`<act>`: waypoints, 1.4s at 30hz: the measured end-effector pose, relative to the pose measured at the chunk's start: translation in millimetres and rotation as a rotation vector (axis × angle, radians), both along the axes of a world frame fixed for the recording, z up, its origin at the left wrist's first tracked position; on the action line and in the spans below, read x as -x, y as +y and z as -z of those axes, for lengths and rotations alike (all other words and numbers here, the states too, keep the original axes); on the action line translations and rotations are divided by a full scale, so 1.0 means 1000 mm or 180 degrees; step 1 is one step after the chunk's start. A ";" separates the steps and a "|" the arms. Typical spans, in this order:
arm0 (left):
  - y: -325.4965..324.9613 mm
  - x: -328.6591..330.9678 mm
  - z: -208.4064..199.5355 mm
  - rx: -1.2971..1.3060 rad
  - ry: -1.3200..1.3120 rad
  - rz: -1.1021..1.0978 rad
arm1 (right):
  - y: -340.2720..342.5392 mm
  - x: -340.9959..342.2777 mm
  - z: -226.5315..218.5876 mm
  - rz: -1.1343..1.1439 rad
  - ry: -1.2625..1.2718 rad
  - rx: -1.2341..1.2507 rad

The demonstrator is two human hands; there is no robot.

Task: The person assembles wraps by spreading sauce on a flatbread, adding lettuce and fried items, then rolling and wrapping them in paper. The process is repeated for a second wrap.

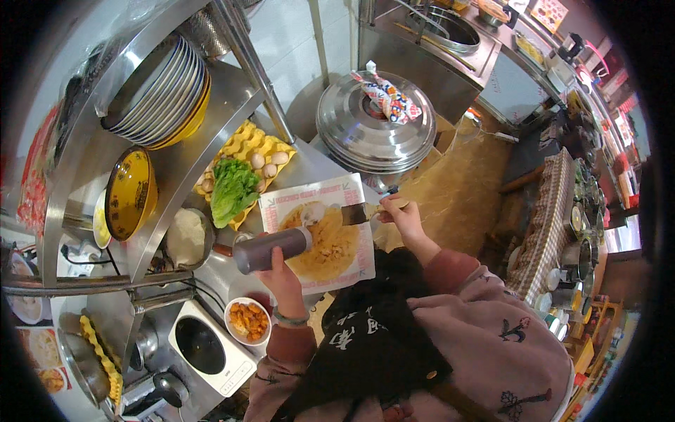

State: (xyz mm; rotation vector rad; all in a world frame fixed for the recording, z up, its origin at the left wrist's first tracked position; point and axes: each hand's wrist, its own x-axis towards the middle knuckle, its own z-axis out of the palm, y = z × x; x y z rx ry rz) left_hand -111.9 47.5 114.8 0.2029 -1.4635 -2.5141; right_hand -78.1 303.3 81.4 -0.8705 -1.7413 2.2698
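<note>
My left hand (283, 276) grips a dark squeeze bottle (271, 250), tipped sideways with its nozzle over a round yellow pancake (325, 243). The pancake lies on a printed paper sheet (351, 193) on the steel counter. My right hand (401, 211) holds a flat brush (365, 212) by its wooden handle, bristle end at the pancake's right edge.
A yellow egg tray (242, 144) with eggs and a lettuce leaf (233, 188) sits behind the sheet. A large steel pot lid (373, 126) is at the back. A batter bowl (186, 238), a small bowl of orange bits (247, 320) and an induction hob (204, 346) stand left. Stacked bowls (162, 95) fill the shelf.
</note>
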 end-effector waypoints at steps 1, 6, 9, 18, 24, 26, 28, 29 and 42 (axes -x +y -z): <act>-0.003 0.001 -0.005 -0.0217 -0.0058 -0.0061 | -0.003 0.001 -0.001 -0.0117 0.0077 0.0029; -0.023 -0.008 -0.013 -0.0178 0.0668 0.0064 | -0.010 0.006 -0.003 -0.0266 0.0099 0.0185; -0.008 -0.004 0.007 0.0994 -0.0665 0.0025 | -0.007 0.007 -0.001 -0.0234 -0.0042 0.0129; -0.001 0.002 0.011 0.0524 0.0130 -0.0189 | -0.004 0.003 0.008 -0.0442 -0.0019 0.0043; -0.004 0.005 0.015 0.0461 0.0136 -0.0248 | 0.000 0.003 0.011 -0.0490 -0.0059 0.0116; -0.007 0.005 0.016 0.0456 0.0130 -0.0255 | 0.000 0.004 0.010 -0.0501 -0.0071 0.0174; -0.010 0.006 0.016 0.0406 0.0081 -0.0255 | -0.002 0.004 0.010 -0.0509 -0.0080 0.0306; -0.011 0.006 0.015 0.0363 0.0036 -0.0249 | -0.003 0.005 0.009 -0.0515 -0.0059 0.0244; -0.013 0.000 -0.002 0.0179 0.0054 -0.0061 | -0.016 0.008 0.007 -0.0539 0.0134 0.0600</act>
